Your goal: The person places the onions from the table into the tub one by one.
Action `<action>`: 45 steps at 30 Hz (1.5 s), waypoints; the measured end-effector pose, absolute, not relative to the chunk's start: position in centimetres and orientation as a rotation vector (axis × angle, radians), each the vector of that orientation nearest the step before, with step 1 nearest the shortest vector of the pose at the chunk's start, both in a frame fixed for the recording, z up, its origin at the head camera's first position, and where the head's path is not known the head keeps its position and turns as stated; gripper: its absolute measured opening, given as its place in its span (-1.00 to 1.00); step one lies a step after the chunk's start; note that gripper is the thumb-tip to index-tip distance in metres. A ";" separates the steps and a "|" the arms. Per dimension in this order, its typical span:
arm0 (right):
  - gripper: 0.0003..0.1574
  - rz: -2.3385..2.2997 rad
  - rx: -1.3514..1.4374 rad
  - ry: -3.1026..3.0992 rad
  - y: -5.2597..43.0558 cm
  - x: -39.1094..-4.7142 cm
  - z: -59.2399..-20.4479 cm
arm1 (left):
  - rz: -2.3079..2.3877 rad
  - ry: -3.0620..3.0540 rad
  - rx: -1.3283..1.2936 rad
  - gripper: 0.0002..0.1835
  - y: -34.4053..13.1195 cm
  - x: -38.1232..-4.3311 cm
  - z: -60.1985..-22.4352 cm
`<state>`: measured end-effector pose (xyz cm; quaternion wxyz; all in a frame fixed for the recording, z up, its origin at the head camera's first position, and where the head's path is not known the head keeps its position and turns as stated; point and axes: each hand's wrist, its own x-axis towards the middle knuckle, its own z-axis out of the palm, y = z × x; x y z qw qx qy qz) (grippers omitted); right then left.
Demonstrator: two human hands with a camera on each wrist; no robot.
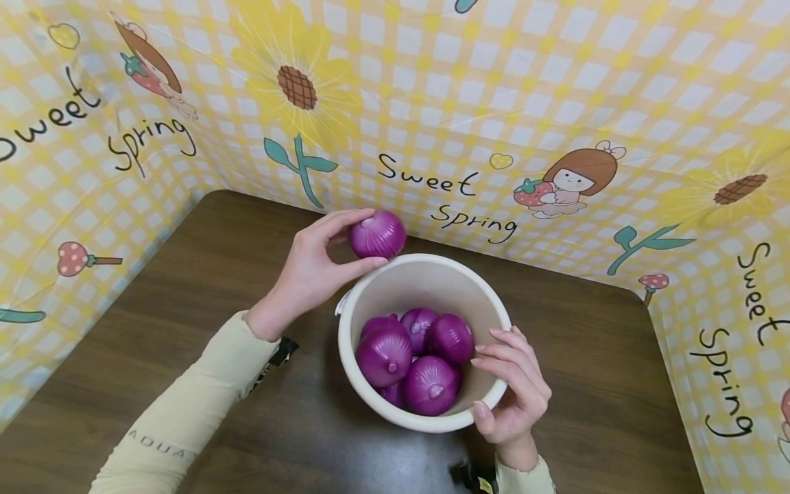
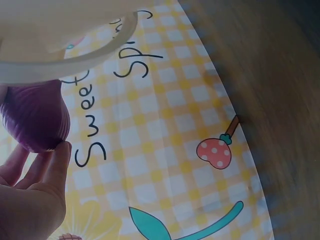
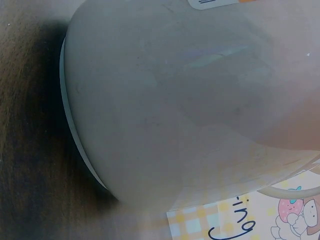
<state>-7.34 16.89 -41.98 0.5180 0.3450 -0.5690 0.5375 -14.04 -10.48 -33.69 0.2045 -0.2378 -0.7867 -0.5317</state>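
Observation:
A purple onion (image 1: 378, 234) is pinched between the thumb and fingers of my left hand (image 1: 308, 264), just above the far left part of a bucket's rim. The cream bucket (image 1: 424, 422) stands on the table with several purple onions (image 1: 432, 385) lying inside. My right hand (image 1: 518, 384) grips its right side, fingers over the rim and thumb on the near edge. In the left wrist view, fingertips touch the held onion (image 2: 36, 117), partly hidden behind the bucket rim (image 2: 75, 70). The bucket's outer wall (image 3: 165, 110) fills most of the right wrist view.
A dark wooden table (image 1: 592, 357) lies under the bucket. Checked yellow cloth (image 1: 432, 82) with printed flowers and words stands around its back and sides. The bucket's handle joint (image 1: 342, 304) sticks out on the left. A label (image 3: 215, 4) shows on the bucket's outside.

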 end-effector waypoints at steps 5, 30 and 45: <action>-0.37 1.286 0.826 -1.370 16.9 -7.3 -42.0 | -1.475 -2.183 -0.678 -0.36 -10.3 -13.7 -33.4; -0.38 1.281 0.833 -1.361 16.9 -7.4 -41.9 | -1.446 -2.126 -0.729 -0.32 -9.5 -12.4 -32.4; -0.38 1.278 0.834 -1.356 16.8 -7.4 -42.0 | -1.461 -2.068 -0.839 -0.27 -9.7 -13.5 -34.6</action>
